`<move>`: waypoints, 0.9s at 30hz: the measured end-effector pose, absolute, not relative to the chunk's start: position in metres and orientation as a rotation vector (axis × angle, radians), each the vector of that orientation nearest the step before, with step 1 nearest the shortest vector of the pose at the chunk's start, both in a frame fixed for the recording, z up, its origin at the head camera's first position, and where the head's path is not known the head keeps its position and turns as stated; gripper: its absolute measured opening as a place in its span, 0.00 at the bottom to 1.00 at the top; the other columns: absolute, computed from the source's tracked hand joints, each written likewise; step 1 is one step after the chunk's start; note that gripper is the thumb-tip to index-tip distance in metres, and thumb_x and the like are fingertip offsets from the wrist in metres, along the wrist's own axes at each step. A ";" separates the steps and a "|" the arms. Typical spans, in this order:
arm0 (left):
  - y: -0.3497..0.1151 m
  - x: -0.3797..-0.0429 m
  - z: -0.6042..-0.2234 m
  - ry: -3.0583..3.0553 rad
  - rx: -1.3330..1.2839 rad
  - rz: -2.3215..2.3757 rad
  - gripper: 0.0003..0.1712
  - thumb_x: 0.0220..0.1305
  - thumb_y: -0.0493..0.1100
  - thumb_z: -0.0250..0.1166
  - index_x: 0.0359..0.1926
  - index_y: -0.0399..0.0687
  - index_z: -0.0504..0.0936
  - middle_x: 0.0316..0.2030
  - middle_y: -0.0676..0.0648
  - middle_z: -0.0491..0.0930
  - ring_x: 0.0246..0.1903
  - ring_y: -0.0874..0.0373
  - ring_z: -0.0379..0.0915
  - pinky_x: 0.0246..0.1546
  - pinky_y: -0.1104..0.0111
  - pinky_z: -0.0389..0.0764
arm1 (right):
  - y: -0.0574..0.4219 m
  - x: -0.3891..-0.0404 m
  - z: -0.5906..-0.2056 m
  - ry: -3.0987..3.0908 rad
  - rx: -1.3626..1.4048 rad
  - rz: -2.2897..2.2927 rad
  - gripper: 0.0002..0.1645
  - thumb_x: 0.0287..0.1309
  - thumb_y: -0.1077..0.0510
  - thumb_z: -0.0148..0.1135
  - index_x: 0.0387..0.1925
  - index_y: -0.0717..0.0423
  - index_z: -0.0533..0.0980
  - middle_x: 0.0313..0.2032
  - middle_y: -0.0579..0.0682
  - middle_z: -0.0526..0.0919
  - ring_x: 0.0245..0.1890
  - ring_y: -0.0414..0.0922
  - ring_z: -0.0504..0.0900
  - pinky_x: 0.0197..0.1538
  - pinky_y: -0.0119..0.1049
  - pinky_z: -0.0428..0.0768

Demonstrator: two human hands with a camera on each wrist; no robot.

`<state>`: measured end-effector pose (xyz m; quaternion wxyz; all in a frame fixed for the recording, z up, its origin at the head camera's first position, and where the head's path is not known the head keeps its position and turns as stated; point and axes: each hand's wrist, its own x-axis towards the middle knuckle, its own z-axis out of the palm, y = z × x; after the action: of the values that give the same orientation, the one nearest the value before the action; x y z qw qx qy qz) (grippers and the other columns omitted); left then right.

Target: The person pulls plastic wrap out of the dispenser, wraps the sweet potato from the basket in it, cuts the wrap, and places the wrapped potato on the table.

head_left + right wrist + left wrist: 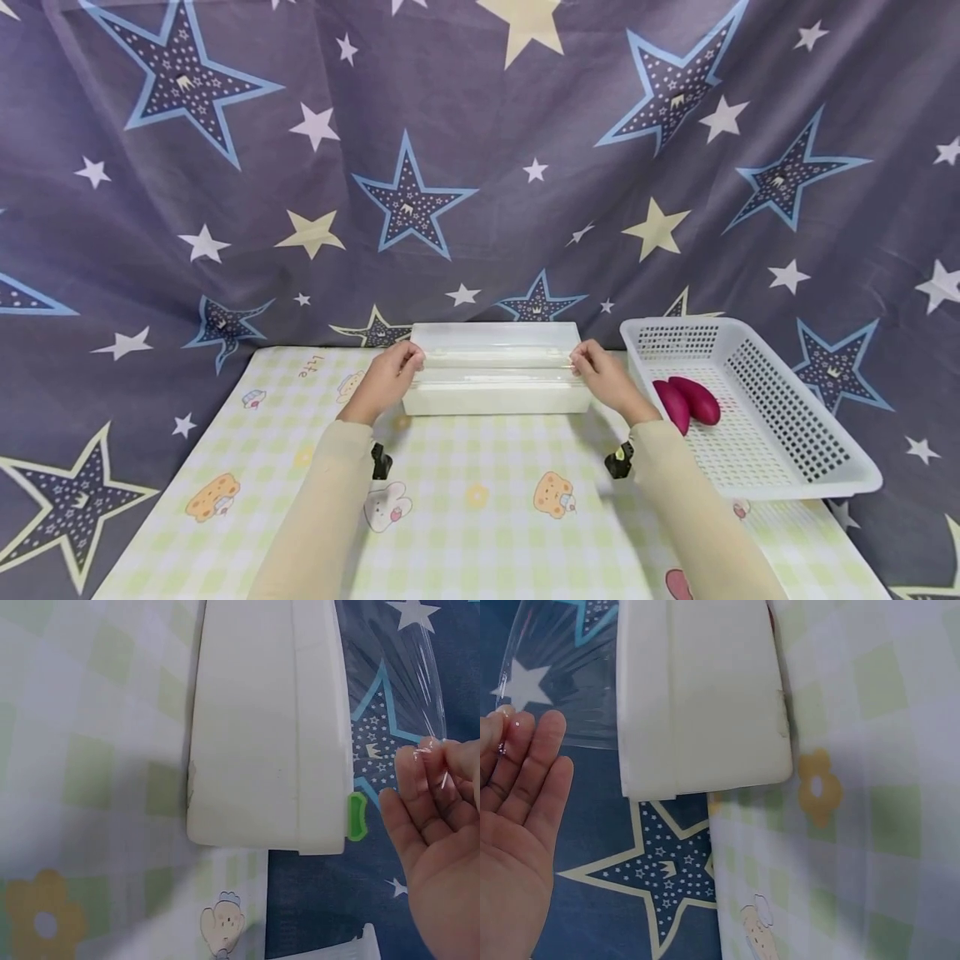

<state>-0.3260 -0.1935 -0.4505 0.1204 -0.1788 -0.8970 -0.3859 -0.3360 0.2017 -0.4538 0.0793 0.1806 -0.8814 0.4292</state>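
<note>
clear film (pixel 581 712) at mid-frame is pinched at opposite edges by left hand (pixel 386 381) and right hand (pixel 609 382), likely to keep it spread evenly above the white box (pixel 495 402).

Soft, even light brightens the head view, casting diffuse shadows below the grip, beside the sleeves (pixel 321 500), on the pale tablecloth (pixel 465 467). Thin white glints streak the clear film (pixel 426 682) at the right hand's (pixel 442 840) fingertips. Both wrist views run dimmer and bluer, their detail soft. Well above the grip, stars on the curtain (pixel 480 100) look stretched toward the outer edges.
</note>
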 end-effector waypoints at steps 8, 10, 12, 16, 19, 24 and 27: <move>-0.192 -0.324 -0.442 -2.551 -0.558 -1.107 0.11 0.78 0.44 0.54 0.43 0.42 0.77 0.35 0.47 0.78 0.33 0.54 0.73 0.39 0.58 0.75 | 0.202 -0.337 -0.447 -2.575 0.545 1.271 0.10 0.76 0.57 0.53 0.43 0.61 0.74 0.30 0.52 0.79 0.31 0.52 0.78 0.32 0.34 0.74; -0.192 -0.324 -0.441 -2.547 -0.556 -1.112 0.11 0.78 0.44 0.54 0.43 0.41 0.77 0.35 0.47 0.78 0.33 0.54 0.73 0.38 0.58 0.75 | 0.202 -0.336 -0.445 -2.577 0.541 1.281 0.10 0.75 0.57 0.53 0.44 0.61 0.75 0.30 0.52 0.79 0.31 0.52 0.77 0.31 0.34 0.74; -0.192 -0.325 -0.441 -2.541 -0.561 -1.110 0.11 0.78 0.44 0.54 0.43 0.40 0.78 0.34 0.47 0.77 0.33 0.54 0.72 0.38 0.59 0.74 | 0.202 -0.335 -0.443 -2.589 0.541 1.286 0.13 0.76 0.56 0.53 0.45 0.62 0.76 0.30 0.53 0.79 0.30 0.53 0.77 0.31 0.35 0.74; -0.192 -0.325 -0.441 -2.525 -0.564 -1.103 0.11 0.78 0.44 0.54 0.43 0.41 0.78 0.34 0.48 0.77 0.33 0.54 0.72 0.38 0.59 0.74 | 0.203 -0.334 -0.442 -2.631 0.525 1.316 0.18 0.76 0.52 0.52 0.50 0.63 0.79 0.33 0.57 0.80 0.32 0.56 0.77 0.32 0.37 0.74; -0.192 -0.325 -0.442 -2.518 -0.567 -1.111 0.10 0.78 0.43 0.54 0.42 0.42 0.77 0.33 0.48 0.77 0.33 0.54 0.73 0.38 0.59 0.74 | 0.204 -0.333 -0.442 -2.667 0.508 1.353 0.20 0.74 0.50 0.56 0.53 0.62 0.80 0.37 0.56 0.84 0.37 0.56 0.81 0.36 0.38 0.77; -0.193 -0.325 -0.443 -2.533 -0.556 -1.105 0.10 0.78 0.44 0.54 0.43 0.43 0.77 0.34 0.46 0.78 0.35 0.53 0.74 0.39 0.58 0.75 | 0.206 -0.333 -0.440 -2.663 0.516 1.347 0.18 0.69 0.53 0.63 0.52 0.61 0.82 0.38 0.55 0.86 0.37 0.51 0.82 0.38 0.39 0.79; -0.193 -0.325 -0.444 -2.549 -0.545 -1.088 0.10 0.78 0.46 0.53 0.44 0.44 0.76 0.36 0.46 0.78 0.37 0.53 0.75 0.40 0.58 0.76 | 0.207 -0.332 -0.436 -2.648 0.498 1.331 0.13 0.68 0.55 0.64 0.47 0.60 0.83 0.35 0.55 0.86 0.34 0.48 0.80 0.37 0.38 0.79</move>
<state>-0.3248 -0.1934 -0.4441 0.1580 -0.1907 -0.8911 -0.3803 -0.3316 0.2066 -0.4365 0.0681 0.1654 -0.8791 0.4418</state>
